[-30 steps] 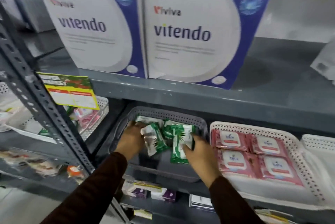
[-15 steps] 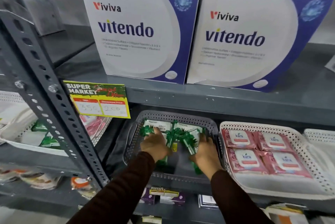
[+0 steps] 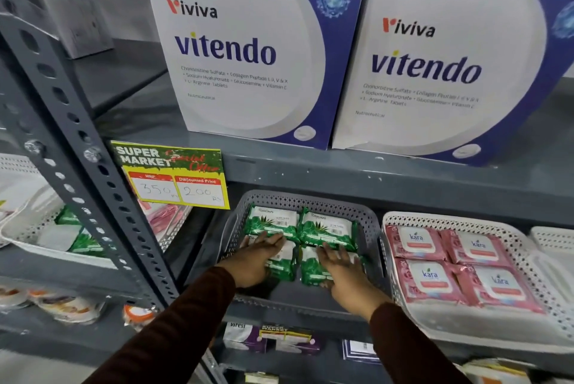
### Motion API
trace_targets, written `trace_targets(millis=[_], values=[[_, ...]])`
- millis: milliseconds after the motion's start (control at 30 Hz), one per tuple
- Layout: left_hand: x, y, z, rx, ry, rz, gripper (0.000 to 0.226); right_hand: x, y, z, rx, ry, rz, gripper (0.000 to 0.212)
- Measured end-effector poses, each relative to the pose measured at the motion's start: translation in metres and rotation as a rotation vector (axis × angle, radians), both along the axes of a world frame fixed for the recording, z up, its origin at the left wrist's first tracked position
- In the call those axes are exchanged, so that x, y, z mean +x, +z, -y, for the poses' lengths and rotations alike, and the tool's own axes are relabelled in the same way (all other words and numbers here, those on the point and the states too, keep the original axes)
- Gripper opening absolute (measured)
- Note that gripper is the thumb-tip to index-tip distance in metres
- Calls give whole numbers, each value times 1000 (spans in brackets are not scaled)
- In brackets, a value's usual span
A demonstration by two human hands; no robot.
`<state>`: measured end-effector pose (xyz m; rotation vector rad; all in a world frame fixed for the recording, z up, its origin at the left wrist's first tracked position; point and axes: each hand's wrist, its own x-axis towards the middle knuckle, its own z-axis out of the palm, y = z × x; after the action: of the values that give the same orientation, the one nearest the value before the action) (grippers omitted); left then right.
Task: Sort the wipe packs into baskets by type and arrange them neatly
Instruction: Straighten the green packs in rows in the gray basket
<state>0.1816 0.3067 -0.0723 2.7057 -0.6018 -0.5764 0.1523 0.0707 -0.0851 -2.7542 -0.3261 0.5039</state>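
Four green-and-white plastic wipe packs (image 3: 299, 245) are laid two by two in a grey perforated plastic basket (image 3: 368, 223) on the middle shelf of a grey slotted-steel rack (image 3: 388, 184). The rear pair is fully seen, edges touching; the front pair is partly covered by the hands. The left hand (image 3: 253, 261) is laid flat on the front left pack, fingers spread and stretched forward, its grip open and closed on nothing. The right hand (image 3: 344, 271) is pressed palm-down on the front right pack in the same way — fingers splayed, nothing clasped. Both arms are covered by dark brown sleeves (image 3: 413, 349).

Just beside the grey basket, on the right, a white perforated plastic basket (image 3: 525, 245) is seen, and four pink wipe packs (image 3: 453, 265) marked "kara" are set in it two by two, filling its rear part. A further white basket (image 3: 553, 239) is cut off at the right edge.

On the left, behind the rack upright, another white perforated basket (image 3: 28, 237) is seen with green and pink packs mixed in it — details are blurred. A yellow-and-green price tag (image 3: 172, 177) is fixed to the shelf edge above. On the upper shelf two large white-and-blue cardboard boxes (image 3: 248, 48) printed "vitendo" are stood side by side.
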Motion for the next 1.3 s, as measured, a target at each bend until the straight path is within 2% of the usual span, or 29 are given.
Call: trace_targets(millis=[133,267,400,500,567,633,700,767,833,900,967,1067,1133,1200,1300], values=[[-6,-5,8,37,16,8,88,-4,-4,-16,-45,35,0,99],[-8,-11,7,46,23,37,85,-6,-12,-23,-106,30,16,85],[-9,-6,11,79,24,-1,82,-3,-14,-25,-148,49,-3,93],[-10,-7,11,91,45,-10,80,0,-9,-24,-85,62,-63,94],[-9,-7,14,90,82,9,77,1,2,-18,59,28,-90,86],[-16,-7,25,20,122,62,73,-6,13,-6,221,-38,18,77],[-28,-4,45,-114,128,213,71,-19,20,15,314,-85,245,69],[-46,7,83,-280,50,337,62,-36,24,57,391,-181,432,63],[-67,20,128,-390,-57,343,51,-53,22,108,390,-331,500,54],[-86,27,178,-441,-141,314,42,-70,21,163,271,-477,453,45],[-94,21,223,-399,-139,275,44,-84,21,207,98,-591,331,44],[-91,10,284,-83,-95,229,46,-94,18,260,-105,-638,155,51],[-89,13,314,54,-39,190,44,-94,13,282,-101,-554,159,48],[-86,18,334,104,20,167,39,-95,7,291,-50,-424,198,43],[-87,14,346,195,-9,184,41,-98,-3,296,-90,-315,214,47]])
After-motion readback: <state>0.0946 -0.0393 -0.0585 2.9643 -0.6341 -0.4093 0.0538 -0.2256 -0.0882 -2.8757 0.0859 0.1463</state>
